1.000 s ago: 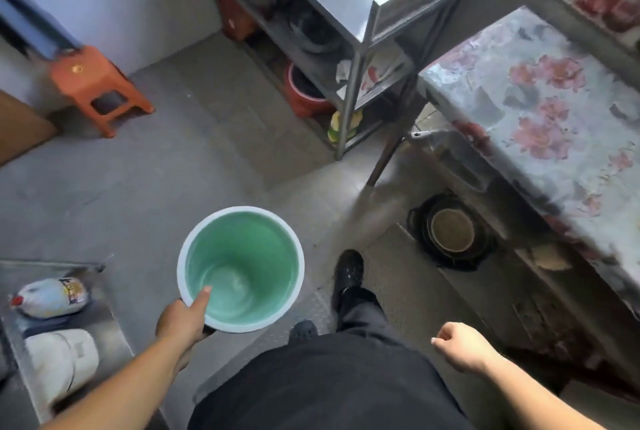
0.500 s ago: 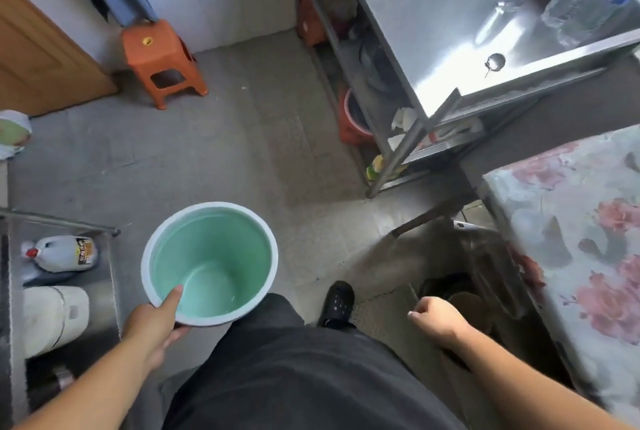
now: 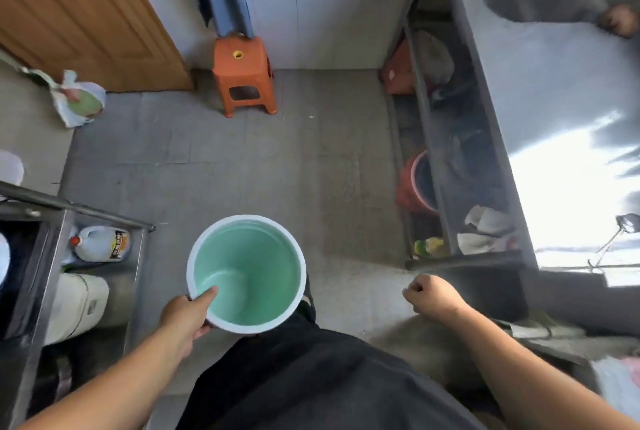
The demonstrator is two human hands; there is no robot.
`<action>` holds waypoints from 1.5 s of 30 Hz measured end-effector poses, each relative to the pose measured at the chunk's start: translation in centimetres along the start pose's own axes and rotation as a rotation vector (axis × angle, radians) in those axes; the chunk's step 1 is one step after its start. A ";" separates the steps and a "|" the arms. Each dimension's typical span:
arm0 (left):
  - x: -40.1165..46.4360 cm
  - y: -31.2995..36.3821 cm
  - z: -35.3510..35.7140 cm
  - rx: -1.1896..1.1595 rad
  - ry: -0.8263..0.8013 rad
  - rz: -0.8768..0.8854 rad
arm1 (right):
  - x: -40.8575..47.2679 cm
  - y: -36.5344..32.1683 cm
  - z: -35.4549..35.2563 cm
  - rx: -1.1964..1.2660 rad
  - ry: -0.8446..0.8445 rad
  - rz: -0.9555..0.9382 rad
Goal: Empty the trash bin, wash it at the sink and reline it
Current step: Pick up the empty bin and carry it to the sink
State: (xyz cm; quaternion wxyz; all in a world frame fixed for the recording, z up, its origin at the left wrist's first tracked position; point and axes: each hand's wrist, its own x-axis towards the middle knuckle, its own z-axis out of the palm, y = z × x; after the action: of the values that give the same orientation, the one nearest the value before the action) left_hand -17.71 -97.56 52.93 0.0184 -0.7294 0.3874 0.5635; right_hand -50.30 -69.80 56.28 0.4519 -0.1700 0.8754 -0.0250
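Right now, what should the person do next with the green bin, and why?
Probably carry it on toward a sink to wash. The bin looks empty, with no liner, the left hand grips its rim, and the right hand holds nothing.
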 end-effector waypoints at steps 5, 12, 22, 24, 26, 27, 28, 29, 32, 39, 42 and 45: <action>4.3 9.4 -0.7 0.084 0.023 0.039 | 2.2 -3.4 -2.1 0.003 -0.008 0.067; 8.9 21.7 1.1 0.230 0.104 0.158 | 4.6 -2.9 -4.6 -0.006 -0.063 0.225; 15.0 37.0 8.0 0.376 0.121 0.171 | 16.7 -6.7 -15.1 0.035 -0.111 0.185; 14.6 41.1 9.8 0.373 0.119 0.180 | 19.3 -8.3 -18.1 0.085 -0.028 0.251; 13.9 45.1 12.1 0.358 0.093 0.201 | 22.2 -9.9 -21.3 0.029 -0.039 0.188; 13.5 47.0 13.3 0.341 0.080 0.213 | 23.7 -11.1 -23.3 0.071 -0.048 0.192; 13.3 48.9 14.6 0.320 0.067 0.222 | 25.0 -12.2 -25.5 0.094 -0.031 0.159; 13.1 50.6 15.8 0.296 0.053 0.231 | 26.1 -13.4 -27.4 0.152 0.000 0.133; 13.0 55.1 19.0 0.231 -0.005 0.254 | 29.1 -16.5 -32.2 0.233 0.057 0.104; 15.6 64.0 25.3 0.319 -0.103 0.334 | 34.6 -20.9 -37.7 0.314 0.087 0.156; 17.6 68.0 27.7 0.403 -0.165 0.354 | 35.9 -22.7 -38.6 0.317 0.054 0.167; 19.2 72.9 30.1 0.524 -0.242 0.380 | 36.4 -24.5 -38.8 0.362 0.040 0.229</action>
State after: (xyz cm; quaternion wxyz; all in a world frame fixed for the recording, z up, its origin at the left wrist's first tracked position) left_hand -83.53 -145.00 55.76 0.1459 -0.5426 0.6428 0.5207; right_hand -94.03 -108.74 55.52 0.4574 0.0149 0.8790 -0.1340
